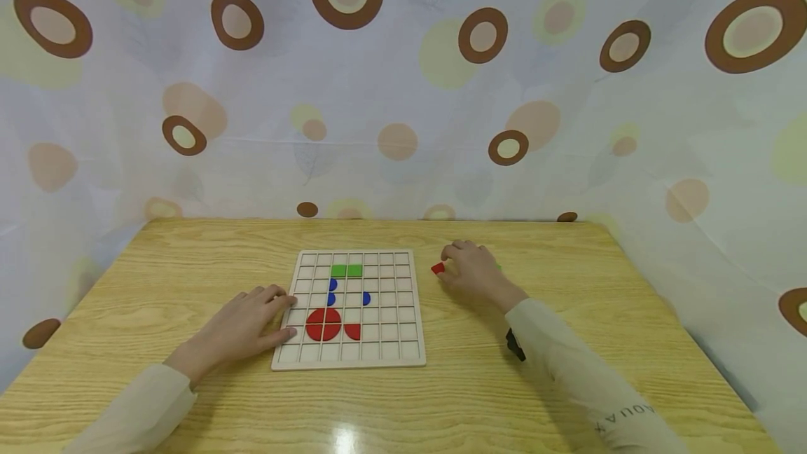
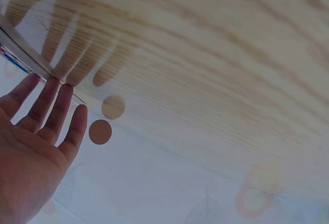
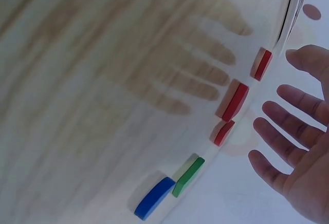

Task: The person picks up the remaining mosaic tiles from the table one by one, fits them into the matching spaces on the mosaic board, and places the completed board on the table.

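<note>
Reaching over the loose pieces (image 3: 235,102) looks like the step in hand: the right hand (image 1: 476,270) hovers low over them, just beyond the right edge of the pale grid board (image 1: 391,300) on the wood-grain table (image 1: 252,398). Its fingers are parted and hold nothing — whether a fingertip brushes a piece, I cannot tell. The next move seems to call for bringing thumb and forefinger together on the edges of one thin piece, perhaps the small red piece (image 1: 438,268) just left of the hand, between it and the board.

The right wrist view shows two further red pieces (image 3: 224,133), a green piece (image 3: 188,176) and a curved blue piece (image 3: 154,198) in a loose row.

The left hand (image 1: 242,321) lies well to the left, fingers spread and extended at the board's left edge, seemingly steadying it without gripping.

Between the hands, the board carries two green squares (image 1: 339,271) toward the far side, three blue half-discs (image 1: 332,285) nearer, and at the near left a quartered red disc (image 1: 331,317) — with a single red quarter piece (image 1: 353,331) just to its right.
</note>
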The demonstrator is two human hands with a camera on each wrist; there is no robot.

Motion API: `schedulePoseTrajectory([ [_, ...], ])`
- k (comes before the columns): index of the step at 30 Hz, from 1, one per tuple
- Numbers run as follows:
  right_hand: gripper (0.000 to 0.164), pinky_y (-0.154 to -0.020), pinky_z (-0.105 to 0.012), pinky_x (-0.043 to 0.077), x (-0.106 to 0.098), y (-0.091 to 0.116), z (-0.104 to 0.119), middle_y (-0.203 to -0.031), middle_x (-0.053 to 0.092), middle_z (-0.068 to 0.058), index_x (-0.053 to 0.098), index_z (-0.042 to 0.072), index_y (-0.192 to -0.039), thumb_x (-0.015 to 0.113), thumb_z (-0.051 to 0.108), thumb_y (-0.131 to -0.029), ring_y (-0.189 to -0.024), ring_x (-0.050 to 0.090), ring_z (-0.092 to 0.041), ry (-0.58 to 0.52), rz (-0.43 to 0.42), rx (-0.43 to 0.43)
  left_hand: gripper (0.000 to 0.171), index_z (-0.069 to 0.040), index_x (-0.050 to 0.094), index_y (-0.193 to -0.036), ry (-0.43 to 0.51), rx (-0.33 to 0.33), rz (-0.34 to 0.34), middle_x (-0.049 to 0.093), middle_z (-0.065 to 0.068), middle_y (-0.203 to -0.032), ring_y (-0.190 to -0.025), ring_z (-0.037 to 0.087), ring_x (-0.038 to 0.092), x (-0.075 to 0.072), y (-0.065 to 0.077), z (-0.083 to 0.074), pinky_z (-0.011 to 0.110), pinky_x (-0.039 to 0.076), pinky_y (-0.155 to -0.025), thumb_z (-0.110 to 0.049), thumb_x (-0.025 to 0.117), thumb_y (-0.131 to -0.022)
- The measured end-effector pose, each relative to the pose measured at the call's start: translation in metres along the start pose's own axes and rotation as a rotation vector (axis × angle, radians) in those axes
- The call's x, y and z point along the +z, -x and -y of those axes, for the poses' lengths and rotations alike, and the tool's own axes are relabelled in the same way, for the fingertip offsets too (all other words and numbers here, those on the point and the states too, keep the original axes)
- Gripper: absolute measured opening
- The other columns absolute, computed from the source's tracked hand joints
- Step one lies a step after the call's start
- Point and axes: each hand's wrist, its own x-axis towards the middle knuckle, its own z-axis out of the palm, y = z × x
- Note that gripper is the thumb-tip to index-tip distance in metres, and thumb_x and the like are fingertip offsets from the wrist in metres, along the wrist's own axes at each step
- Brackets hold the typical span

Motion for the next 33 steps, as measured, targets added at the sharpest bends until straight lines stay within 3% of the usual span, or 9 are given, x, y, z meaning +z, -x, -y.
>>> schedulePoseTrajectory([
  [10,0.025,-0.076,-0.047,0.046,0.000,-0.003,-0.011,-0.103,0.060,-0.008,0.062,0.009,-0.103,0.062,0.024,-0.083,-0.091,0.055,-0.028,-0.010,0.033,-0.049,0.051,-0.013,0.057,-0.122,0.007,-0.002,0.001,0.053,0.007,-0.123,-0.111,0.027,0.052,0.000,0.000,-0.001,0.050,0.044,-0.089,-0.047,0.059,-0.084],
  [21,0.029,-0.085,-0.055,0.043,0.002,-0.007,-0.012,-0.110,0.058,-0.008,0.061,0.012,-0.110,0.062,0.024,-0.084,-0.100,0.054,-0.031,-0.025,0.113,-0.043,0.052,-0.013,0.057,-0.122,0.002,0.003,-0.002,0.054,0.006,-0.121,-0.109,0.026,0.053,0.000,0.000,0.000,0.048,0.045,-0.088,-0.048,0.059,-0.084],
  [33,0.026,-0.082,-0.050,0.045,0.000,-0.010,-0.009,-0.102,0.059,-0.005,0.063,0.015,-0.108,0.063,0.028,-0.085,-0.092,0.055,-0.026,-0.016,0.145,-0.066,0.051,-0.013,0.058,-0.121,-0.003,0.005,-0.008,0.054,0.005,-0.121,-0.107,0.025,0.052,0.001,0.000,0.001,0.047,0.045,-0.087,-0.048,0.059,-0.084],
])
